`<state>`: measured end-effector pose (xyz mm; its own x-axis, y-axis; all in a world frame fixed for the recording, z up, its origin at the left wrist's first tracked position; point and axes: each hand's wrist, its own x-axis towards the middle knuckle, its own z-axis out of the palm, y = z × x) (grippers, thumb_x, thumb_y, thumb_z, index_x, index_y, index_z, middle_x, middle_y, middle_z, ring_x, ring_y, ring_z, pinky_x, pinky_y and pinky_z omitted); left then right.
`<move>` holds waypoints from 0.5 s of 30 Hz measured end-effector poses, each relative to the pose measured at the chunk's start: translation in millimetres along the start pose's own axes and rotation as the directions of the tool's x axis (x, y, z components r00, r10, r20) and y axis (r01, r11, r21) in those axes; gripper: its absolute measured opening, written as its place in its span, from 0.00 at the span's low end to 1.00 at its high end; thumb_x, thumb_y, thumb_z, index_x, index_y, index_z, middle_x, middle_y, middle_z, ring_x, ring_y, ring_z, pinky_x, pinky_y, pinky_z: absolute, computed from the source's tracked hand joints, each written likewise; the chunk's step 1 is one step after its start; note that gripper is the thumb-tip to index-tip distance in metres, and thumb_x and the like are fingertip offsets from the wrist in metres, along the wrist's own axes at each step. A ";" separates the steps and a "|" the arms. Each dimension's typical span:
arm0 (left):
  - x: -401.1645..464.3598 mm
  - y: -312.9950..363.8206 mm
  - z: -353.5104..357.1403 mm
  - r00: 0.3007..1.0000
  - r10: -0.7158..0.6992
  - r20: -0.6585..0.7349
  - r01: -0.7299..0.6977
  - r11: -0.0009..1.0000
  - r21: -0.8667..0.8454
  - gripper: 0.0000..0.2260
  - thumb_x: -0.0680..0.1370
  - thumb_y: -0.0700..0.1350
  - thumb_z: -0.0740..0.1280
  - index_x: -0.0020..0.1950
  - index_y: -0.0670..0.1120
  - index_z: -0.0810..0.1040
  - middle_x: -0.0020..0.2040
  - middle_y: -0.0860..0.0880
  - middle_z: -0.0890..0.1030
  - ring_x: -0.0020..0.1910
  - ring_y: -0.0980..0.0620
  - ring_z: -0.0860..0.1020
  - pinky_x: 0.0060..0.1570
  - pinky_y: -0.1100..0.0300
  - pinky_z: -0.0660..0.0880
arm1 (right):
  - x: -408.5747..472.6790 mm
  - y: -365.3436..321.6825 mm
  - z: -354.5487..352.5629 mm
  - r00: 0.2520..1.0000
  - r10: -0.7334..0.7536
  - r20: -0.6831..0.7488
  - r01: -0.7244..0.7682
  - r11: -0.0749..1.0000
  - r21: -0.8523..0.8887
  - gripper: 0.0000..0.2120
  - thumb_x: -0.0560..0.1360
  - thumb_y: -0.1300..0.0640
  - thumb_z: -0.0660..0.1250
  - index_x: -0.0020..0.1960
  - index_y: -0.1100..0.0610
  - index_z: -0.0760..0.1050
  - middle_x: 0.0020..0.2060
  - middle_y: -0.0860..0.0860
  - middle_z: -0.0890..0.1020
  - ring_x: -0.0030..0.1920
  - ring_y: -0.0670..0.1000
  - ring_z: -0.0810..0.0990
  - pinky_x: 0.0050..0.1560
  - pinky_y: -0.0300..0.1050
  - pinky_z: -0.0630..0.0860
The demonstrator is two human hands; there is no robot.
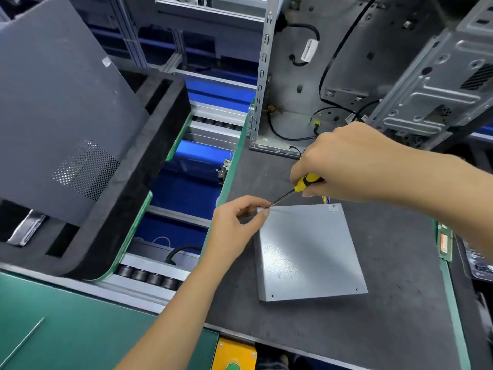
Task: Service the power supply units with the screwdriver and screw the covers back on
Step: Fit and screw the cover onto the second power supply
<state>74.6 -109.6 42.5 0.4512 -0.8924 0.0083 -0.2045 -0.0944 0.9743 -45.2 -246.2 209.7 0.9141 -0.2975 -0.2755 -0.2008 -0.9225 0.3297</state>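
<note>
Gripping screwdriver (298, 186) – right hand (344, 161) | left hand (234, 225) pinching power supply (306, 249) corner

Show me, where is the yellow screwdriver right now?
The screwdriver is right of centre in the head view, gripped by the right hand, its tip at the far left corner of the grey power supply.

The screwdriver (296, 189) shows only part of its yellow-and-black handle — the rest is buried inside the right hand (346, 161). Its tip meets the upper-left corner of the power supply unit (309, 249), where the left hand (237, 222) pinches; any screw there is too small to tell. Coloured wires (325, 200) vanish behind the unit's far edge. At the right frame edge a green circuit strip (445, 245) is partly covered by the right forearm.
</note>
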 end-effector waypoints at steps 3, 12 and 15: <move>0.2 1.5 0.2 1.000 0.005 -0.003 -0.005 1.000 0.001 0.07 0.77 0.40 0.71 0.49 0.53 0.84 0.42 0.59 0.84 0.45 0.58 0.81 0.45 0.71 0.75 | 0.4 -1.6 -2.2 1.000 -0.003 0.012 0.003 1.000 -0.008 0.06 0.75 0.43 0.64 0.51 0.39 0.75 0.34 0.44 0.68 0.38 0.54 0.74 0.28 0.39 0.55; 3.2 4.6 -2.9 0.998 -0.041 0.038 0.041 0.999 0.005 0.08 0.76 0.37 0.71 0.48 0.50 0.84 0.41 0.52 0.85 0.43 0.52 0.82 0.47 0.65 0.79 | 10.4 -3.4 -9.6 0.996 -0.088 0.006 0.089 0.996 -0.028 0.08 0.76 0.44 0.63 0.45 0.45 0.77 0.36 0.47 0.71 0.35 0.55 0.70 0.29 0.41 0.59; 3.8 4.8 -3.5 0.998 -0.048 0.045 0.047 0.999 0.009 0.07 0.76 0.37 0.71 0.48 0.47 0.85 0.42 0.50 0.85 0.43 0.50 0.82 0.46 0.66 0.78 | 16.9 -7.2 -11.8 0.995 -0.099 0.004 0.099 0.994 -0.049 0.12 0.78 0.42 0.60 0.50 0.49 0.76 0.30 0.47 0.62 0.34 0.55 0.68 0.32 0.42 0.62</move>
<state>78.4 -111.9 48.0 0.4209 -0.9058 -0.0482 -0.1906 -0.1402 0.9716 -24.2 -241.8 213.3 0.9282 -0.2054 -0.3103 -0.0914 -0.9341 0.3450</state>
